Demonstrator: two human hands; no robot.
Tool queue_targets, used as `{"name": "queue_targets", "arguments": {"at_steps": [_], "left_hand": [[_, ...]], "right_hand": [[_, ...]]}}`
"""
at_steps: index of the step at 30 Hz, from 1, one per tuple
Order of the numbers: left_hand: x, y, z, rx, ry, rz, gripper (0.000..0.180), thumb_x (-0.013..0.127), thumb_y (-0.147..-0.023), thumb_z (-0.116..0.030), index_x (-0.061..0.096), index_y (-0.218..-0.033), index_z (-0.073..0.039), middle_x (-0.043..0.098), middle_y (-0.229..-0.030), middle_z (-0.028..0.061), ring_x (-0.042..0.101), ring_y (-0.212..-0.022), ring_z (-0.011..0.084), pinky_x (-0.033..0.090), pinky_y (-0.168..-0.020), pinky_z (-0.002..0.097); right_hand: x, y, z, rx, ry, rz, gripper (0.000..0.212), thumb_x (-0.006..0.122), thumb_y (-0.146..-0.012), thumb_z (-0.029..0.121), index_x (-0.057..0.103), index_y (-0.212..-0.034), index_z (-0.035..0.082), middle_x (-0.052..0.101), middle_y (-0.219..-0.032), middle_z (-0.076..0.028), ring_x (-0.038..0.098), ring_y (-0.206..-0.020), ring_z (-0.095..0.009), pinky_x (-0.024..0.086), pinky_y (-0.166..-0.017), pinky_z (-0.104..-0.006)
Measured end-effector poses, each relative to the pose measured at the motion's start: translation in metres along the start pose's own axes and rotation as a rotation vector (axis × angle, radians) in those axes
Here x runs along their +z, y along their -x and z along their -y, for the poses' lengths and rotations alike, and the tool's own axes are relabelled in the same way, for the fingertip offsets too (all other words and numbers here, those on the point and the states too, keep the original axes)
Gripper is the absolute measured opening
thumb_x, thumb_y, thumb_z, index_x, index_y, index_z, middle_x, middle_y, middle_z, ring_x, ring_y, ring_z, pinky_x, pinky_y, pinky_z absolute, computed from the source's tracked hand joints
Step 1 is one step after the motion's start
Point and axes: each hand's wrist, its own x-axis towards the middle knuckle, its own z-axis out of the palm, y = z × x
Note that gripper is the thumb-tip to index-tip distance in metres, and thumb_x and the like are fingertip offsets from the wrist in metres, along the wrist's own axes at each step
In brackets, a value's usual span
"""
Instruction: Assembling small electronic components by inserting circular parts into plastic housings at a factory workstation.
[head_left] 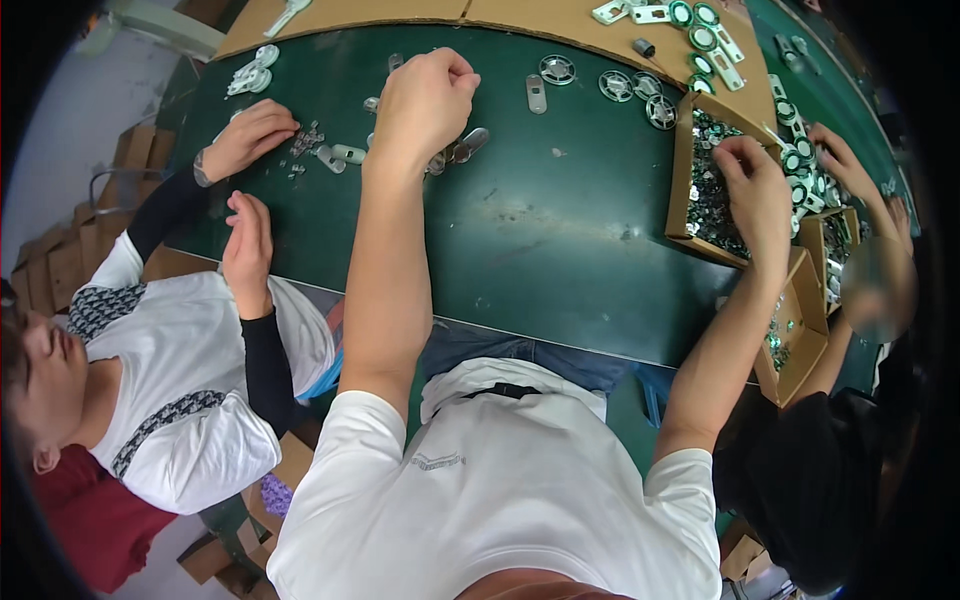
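My left hand (424,108) is raised over the far part of the green table with its fingers curled closed; what they hold, if anything, is hidden. Flat oblong metal plates (468,146) lie beside and partly behind it. Off to the right, my right hand (752,192) reaches over an open cardboard box (681,190) full of small shiny metal parts (708,200). Its thumb and fingers come together at the parts, and whatever is between them cannot be made out. Round spoked discs (616,86) and a single oblong plate (536,94) lie between my hands, farther back.
On the left a co-worker's hands (246,140) are near a pile of tiny clear pieces (308,138). Another person's hand (842,160) is by white-and-green parts (800,160) at right. A second box (800,350) sits at the table's near right edge. Cardboard (400,14) lines the back.
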Motion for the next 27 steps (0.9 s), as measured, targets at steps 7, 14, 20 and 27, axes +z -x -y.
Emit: {"name": "queue_targets", "arguments": {"at_steps": [7,14,20,27], "left_hand": [[-0.026,0.005,0.000,-0.176,-0.086,0.424,0.029,0.079,-0.076,-0.026,0.070,-0.092,-0.003,0.070,-0.084,0.0138,0.068,-0.081,0.0296,0.052,-0.074,0.0388],[-0.009,0.004,-0.008,-0.106,-0.199,0.565,0.028,0.081,-0.075,-0.024,0.068,-0.087,-0.002,0.069,-0.080,0.0134,0.067,-0.080,0.0309,0.051,-0.071,0.0407],[0.027,0.008,-0.011,0.118,-0.114,0.139,0.030,0.074,-0.083,-0.030,0.067,-0.090,-0.002,0.062,-0.095,0.0179,0.063,-0.088,0.0360,0.051,-0.074,0.0454],[0.068,0.010,-0.030,0.147,-0.167,-0.086,0.029,0.072,-0.086,-0.026,0.066,-0.099,-0.001,0.061,-0.107,0.0170,0.062,-0.094,0.0359,0.051,-0.078,0.0442]], "right_hand": [[0.001,0.002,0.000,0.006,0.045,0.137,0.020,0.068,-0.088,0.021,0.069,-0.102,0.006,0.070,-0.088,-0.015,0.067,-0.078,-0.030,0.051,-0.073,-0.0385],[0.001,0.003,0.002,-0.013,0.025,-0.048,0.023,0.064,-0.092,0.026,0.071,-0.105,0.008,0.070,-0.090,-0.016,0.068,-0.081,-0.030,0.052,-0.076,-0.0382],[0.009,0.004,0.014,0.039,-0.092,-0.091,0.022,0.062,-0.094,0.023,0.072,-0.108,0.010,0.070,-0.080,-0.010,0.065,-0.069,-0.019,0.051,-0.069,-0.0303],[0.015,0.003,0.011,0.001,-0.329,-0.104,0.020,0.061,-0.095,0.019,0.072,-0.109,0.010,0.064,-0.071,0.000,0.054,-0.066,-0.005,0.046,-0.065,-0.0232]]}}
